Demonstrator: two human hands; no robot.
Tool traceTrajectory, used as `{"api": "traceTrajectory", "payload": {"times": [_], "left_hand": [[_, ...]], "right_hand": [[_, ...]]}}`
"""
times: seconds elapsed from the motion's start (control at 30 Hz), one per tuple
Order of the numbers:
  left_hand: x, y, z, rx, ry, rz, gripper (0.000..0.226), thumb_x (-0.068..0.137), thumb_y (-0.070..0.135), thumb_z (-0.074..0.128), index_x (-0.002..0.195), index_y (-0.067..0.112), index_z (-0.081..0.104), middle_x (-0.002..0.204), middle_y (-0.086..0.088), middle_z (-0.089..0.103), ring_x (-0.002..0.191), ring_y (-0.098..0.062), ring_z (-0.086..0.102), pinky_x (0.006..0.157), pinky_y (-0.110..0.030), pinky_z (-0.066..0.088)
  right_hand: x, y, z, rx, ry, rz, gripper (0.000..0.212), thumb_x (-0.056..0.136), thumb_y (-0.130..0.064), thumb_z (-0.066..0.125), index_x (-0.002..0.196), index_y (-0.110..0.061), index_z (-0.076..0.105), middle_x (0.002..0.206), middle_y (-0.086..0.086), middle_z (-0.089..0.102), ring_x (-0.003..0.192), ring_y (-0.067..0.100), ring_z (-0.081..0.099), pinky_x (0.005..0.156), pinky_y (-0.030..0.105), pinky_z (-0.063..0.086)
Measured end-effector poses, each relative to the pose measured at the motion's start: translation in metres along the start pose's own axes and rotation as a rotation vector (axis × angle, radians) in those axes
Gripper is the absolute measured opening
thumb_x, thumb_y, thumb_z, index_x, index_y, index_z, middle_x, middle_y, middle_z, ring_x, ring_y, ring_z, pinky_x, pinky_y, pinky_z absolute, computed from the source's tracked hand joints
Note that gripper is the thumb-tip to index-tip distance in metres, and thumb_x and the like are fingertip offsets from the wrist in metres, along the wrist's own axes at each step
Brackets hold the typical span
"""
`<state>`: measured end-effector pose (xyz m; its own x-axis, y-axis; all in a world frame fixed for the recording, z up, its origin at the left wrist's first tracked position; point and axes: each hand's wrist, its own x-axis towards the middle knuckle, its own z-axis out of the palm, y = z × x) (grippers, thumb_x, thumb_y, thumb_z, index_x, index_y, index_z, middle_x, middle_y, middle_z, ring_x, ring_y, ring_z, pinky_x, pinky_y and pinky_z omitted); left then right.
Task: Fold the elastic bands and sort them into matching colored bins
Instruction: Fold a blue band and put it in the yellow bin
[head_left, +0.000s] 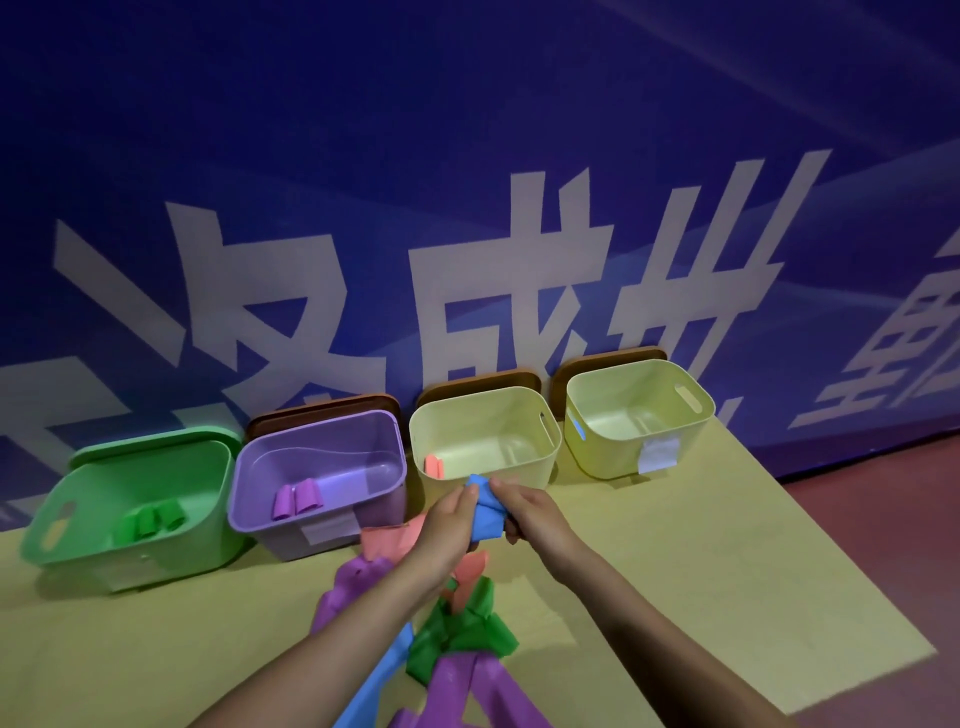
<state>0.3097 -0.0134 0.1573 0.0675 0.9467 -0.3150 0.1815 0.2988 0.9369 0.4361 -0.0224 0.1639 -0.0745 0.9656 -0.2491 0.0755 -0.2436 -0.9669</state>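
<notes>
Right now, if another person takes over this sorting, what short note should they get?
Both hands hold one blue band: left hand, right hand, fold not finished.
Done: folded bands lie in the green bin and purple bin; a pink one is at the third bin.
The fourth bin, with a blue tag, holds no band.
Left: the loose pile on the table.

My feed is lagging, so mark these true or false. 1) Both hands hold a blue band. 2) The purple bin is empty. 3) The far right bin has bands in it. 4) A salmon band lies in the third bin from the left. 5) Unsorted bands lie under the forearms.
1) True: left hand and right hand hold the blue band.
2) False: the purple bin holds folded purple bands.
3) False: the far right bin shows none.
4) True: salmon band.
5) True: pile of bands.
</notes>
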Motion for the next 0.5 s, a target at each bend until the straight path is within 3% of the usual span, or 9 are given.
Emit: {"api": "traceTrajectory", "payload": {"times": [0.13, 0.27, 0.37, 0.5], "left_hand": [[-0.01, 0.002, -0.019, -0.083, -0.017, -0.08, 0.036, 0.101, 0.033, 0.042, 0.098, 0.005, 0.064, 0.059, -0.003, 0.047, 0.039, -0.007, 0.035, 0.04, -0.018, 0.029], [-0.026, -0.002, -0.036, -0.158, 0.012, -0.123, 0.035, 0.098, 0.038, 0.048, 0.088, 0.008, 0.062, 0.047, 0.001, 0.043, 0.036, -0.008, 0.036, 0.037, -0.016, 0.028], [-0.036, -0.005, -0.045, -0.305, -0.008, -0.143, 0.034, 0.099, 0.034, 0.048, 0.101, 0.004, 0.063, 0.053, -0.002, 0.049, 0.043, -0.01, 0.042, 0.041, -0.019, 0.033], [-0.044, -0.001, -0.054, -0.367, -0.026, -0.146, 0.029, 0.101, 0.028, 0.046, 0.1, 0.005, 0.063, 0.057, -0.003, 0.051, 0.049, -0.011, 0.044, 0.045, -0.019, 0.031]], "right_hand": [[-0.007, -0.002, 0.019, -0.045, 0.056, -0.052, 0.042, 0.1, -0.023, 0.048, 0.058, -0.02, 0.051, 0.044, -0.012, 0.045, 0.045, 0.004, 0.038, 0.051, 0.02, 0.031], [-0.013, -0.004, 0.039, -0.05, 0.092, -0.111, 0.029, 0.099, -0.02, 0.051, 0.07, -0.016, 0.059, 0.043, -0.013, 0.05, 0.043, -0.002, 0.043, 0.05, 0.015, 0.033], [-0.019, -0.002, 0.054, -0.062, 0.116, -0.124, 0.017, 0.098, -0.017, 0.053, 0.094, -0.009, 0.067, 0.06, -0.012, 0.057, 0.049, -0.006, 0.051, 0.053, 0.01, 0.037], [-0.027, -0.004, 0.063, -0.126, 0.122, -0.193, 0.02, 0.097, -0.016, 0.055, 0.11, -0.009, 0.068, 0.086, -0.006, 0.067, 0.07, -0.011, 0.059, 0.066, 0.009, 0.043]]}}
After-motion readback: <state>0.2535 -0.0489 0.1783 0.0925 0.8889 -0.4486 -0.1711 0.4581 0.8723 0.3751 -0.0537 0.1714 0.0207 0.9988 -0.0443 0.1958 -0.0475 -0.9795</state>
